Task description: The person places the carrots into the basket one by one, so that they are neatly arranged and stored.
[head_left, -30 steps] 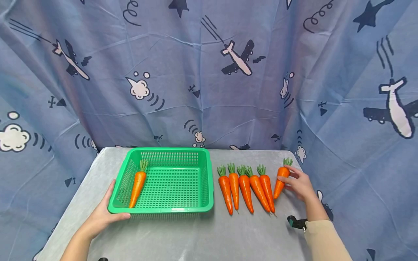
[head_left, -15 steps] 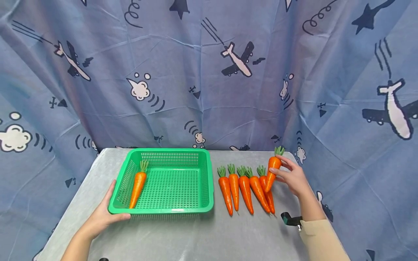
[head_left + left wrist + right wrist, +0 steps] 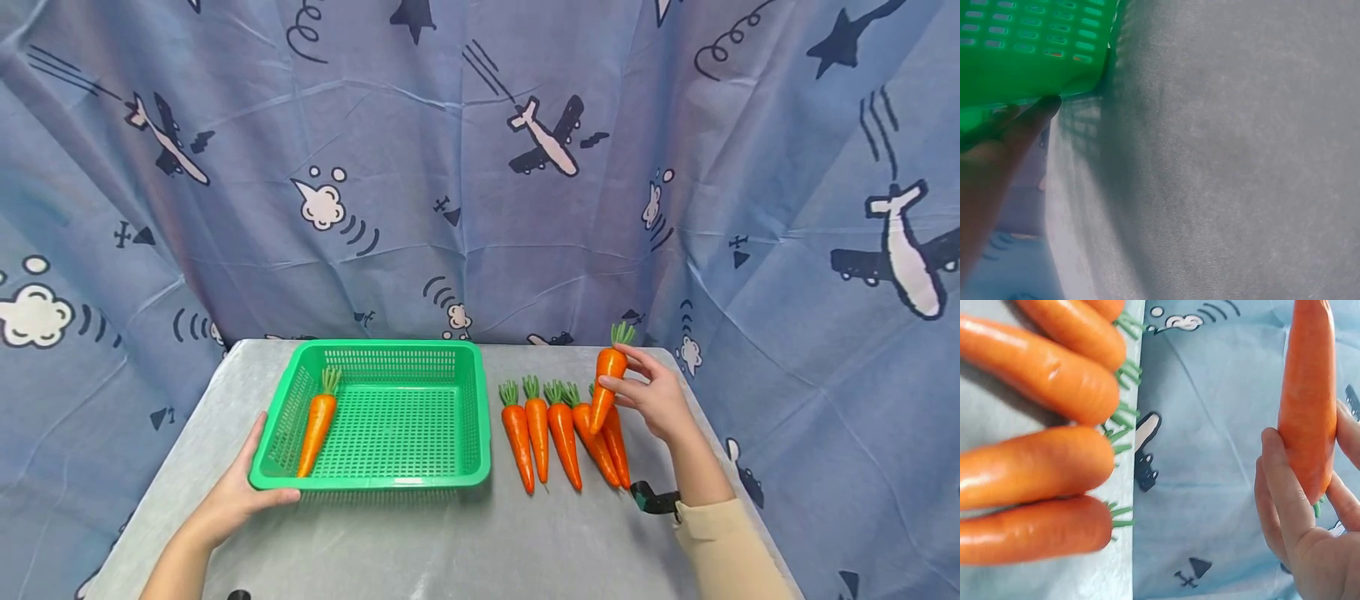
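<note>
My right hand (image 3: 660, 400) holds a carrot (image 3: 602, 400) by its thick upper part, raised above the right end of a row of carrots. Its green stem points up and its tip down in the head view. Up close in the right wrist view, thumb and fingers pinch this carrot (image 3: 1308, 394) near its stem end. With my left hand (image 3: 228, 496) I grip the near left corner of a green plastic basket (image 3: 390, 483). Inside the basket, toward its left side, lies one carrot (image 3: 318, 425). The left wrist view shows fingers at the underside of the basket wall (image 3: 1035, 72).
Several carrots (image 3: 517, 442) lie side by side right of the basket, stems away from me. The held carrot partly covers the rightmost one. A grey table (image 3: 450, 550) bears everything. A patterned blue curtain (image 3: 405, 208) hangs behind and beside it. A black strap device (image 3: 654, 500) hangs by my right wrist.
My right hand has lifted the carrot off the table's right side and carried it leftward over the row's end. The left hand and basket have stayed in place.
</note>
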A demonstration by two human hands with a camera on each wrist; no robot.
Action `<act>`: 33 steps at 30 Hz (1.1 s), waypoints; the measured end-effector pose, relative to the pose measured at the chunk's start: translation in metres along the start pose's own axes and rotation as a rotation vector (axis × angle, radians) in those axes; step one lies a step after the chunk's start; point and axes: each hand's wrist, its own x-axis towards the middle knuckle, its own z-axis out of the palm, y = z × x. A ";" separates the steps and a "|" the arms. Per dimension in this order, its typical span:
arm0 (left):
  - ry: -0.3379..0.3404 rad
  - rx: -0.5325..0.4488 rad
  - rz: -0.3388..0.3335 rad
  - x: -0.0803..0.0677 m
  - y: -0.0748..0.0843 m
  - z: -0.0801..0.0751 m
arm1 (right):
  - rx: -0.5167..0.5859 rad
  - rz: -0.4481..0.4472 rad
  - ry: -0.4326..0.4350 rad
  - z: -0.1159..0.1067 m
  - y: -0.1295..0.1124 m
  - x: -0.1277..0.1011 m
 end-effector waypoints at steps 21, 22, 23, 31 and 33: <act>-0.004 0.019 -0.039 0.003 0.006 -0.001 | 0.054 -0.125 -0.140 0.057 -0.038 0.003; -0.003 0.021 -0.038 0.002 0.006 -0.001 | 0.061 -0.125 -0.144 0.061 -0.039 0.004; -0.002 0.020 -0.036 0.001 0.006 -0.001 | 0.068 -0.126 -0.149 0.064 -0.040 0.005; -0.004 -0.006 -0.018 -0.001 0.005 -0.002 | 0.089 -0.152 -0.200 0.093 -0.056 0.010; -0.008 -0.006 -0.021 -0.001 0.004 -0.001 | 0.093 -0.148 -0.212 0.101 -0.059 0.011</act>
